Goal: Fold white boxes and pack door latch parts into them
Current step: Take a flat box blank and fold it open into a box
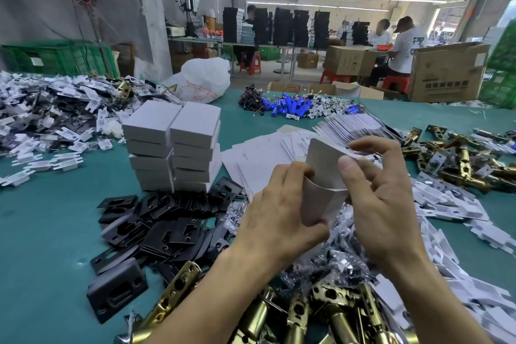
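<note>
Both hands hold one half-folded white box (324, 176) above the table. My left hand (279, 209) grips its lower left side, and my right hand (382, 193) pinches its upper flap between thumb and fingers. Flat box blanks (262, 153) lie spread just behind it. Two stacks of folded white boxes (173, 145) stand to the left. Black strike plates (167, 229) are piled in front of the stacks. Brass latch bolts (321, 313) lie under my wrists, and more brass latches (458, 159) lie at the right. Small screw bags (332, 262) sit beneath my hands.
White plastic parts (50, 126) are heaped at the left and along the right edge (458, 232). Blue batteries with wires (293, 106) and a white plastic bag (203, 81) lie at the back of the green table (42, 232). People sit among cartons far behind.
</note>
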Motion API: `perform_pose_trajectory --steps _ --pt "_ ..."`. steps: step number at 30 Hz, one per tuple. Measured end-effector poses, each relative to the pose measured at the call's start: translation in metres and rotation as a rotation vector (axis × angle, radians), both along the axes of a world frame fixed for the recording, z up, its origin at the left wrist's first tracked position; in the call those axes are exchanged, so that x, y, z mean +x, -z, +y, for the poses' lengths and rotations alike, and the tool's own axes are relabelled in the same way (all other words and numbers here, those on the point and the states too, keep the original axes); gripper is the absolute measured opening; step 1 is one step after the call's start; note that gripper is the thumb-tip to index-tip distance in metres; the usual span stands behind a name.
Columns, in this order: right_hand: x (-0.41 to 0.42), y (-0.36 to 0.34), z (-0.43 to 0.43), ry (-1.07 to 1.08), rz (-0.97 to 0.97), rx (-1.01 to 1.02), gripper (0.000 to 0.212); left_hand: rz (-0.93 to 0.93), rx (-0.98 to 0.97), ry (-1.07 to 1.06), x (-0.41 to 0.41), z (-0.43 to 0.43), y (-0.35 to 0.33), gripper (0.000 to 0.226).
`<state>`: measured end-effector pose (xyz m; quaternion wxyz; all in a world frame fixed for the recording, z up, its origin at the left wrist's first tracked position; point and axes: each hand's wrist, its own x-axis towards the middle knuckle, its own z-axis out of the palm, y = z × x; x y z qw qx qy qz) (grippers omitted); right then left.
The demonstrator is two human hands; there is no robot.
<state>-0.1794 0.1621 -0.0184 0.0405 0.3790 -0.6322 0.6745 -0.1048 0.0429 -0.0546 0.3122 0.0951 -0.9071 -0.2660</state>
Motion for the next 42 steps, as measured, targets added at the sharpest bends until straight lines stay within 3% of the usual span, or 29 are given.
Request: perform_pose_trajectory --steps 5,9,16,19,28,42 --pt "0.001 -0.005 0.002 -0.078 -0.187 0.009 0.022 -0.060 0.005 -0.022 -0.002 0.001 0.006 0.092" --pt "0.004 -0.007 0.001 -0.196 -0.283 0.026 0.023 -0.022 0.017 -0.021 -0.005 0.002 0.008 0.091" --pt "0.008 -0.012 0.002 -0.134 -0.284 0.039 0.018 0.065 -0.024 -0.032 -0.003 0.003 0.003 0.088" --pt "0.007 -0.010 0.002 -0.109 -0.262 0.056 0.007 0.111 -0.045 -0.038 -0.002 0.003 0.002 0.095" --pt "0.008 -0.004 -0.003 -0.073 -0.307 -0.016 0.013 0.155 -0.141 -0.197 0.003 0.006 -0.007 0.119" --pt "0.001 0.007 -0.005 0.058 -0.254 -0.017 0.024 0.045 -0.273 -0.326 0.004 0.008 -0.010 0.104"
